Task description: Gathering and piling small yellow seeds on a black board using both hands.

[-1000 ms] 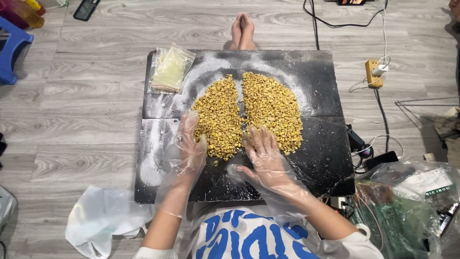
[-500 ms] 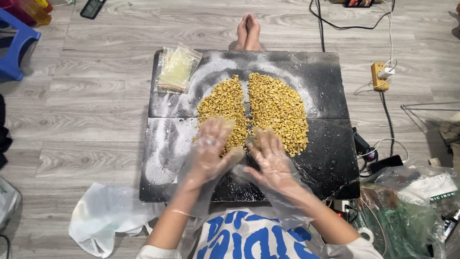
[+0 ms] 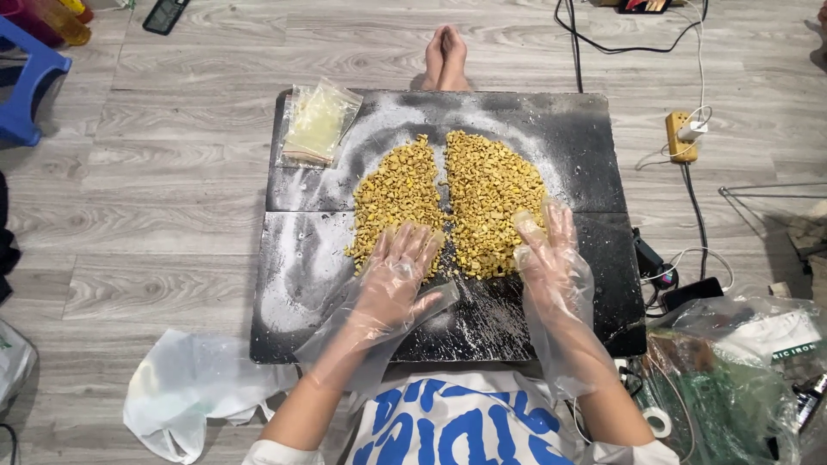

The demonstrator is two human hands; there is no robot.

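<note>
A black board (image 3: 568, 129) dusted with white powder lies on the floor in front of me. Two heaps of small yellow pieces rest on it, a left heap (image 3: 398, 191) and a right heap (image 3: 489, 191), with a narrow gap between them. My left hand (image 3: 398, 274), in a loose clear plastic glove, lies flat with fingers spread on the near edge of the left heap. My right hand (image 3: 550, 250), gloved the same way, rests open against the near right edge of the right heap. Neither hand holds anything.
A stack of clear plastic bags (image 3: 317, 122) sits on the board's far left corner. Bare feet (image 3: 446, 53) show beyond the board. A white plastic bag (image 3: 185, 392) lies near left, a power strip (image 3: 679, 136) and cables right, bagged items (image 3: 741, 362) near right, a blue stool (image 3: 26, 86) far left.
My left hand moved from the left heap's side to its near edge. My right hand swung out from the middle to the right heap's outer edge.
</note>
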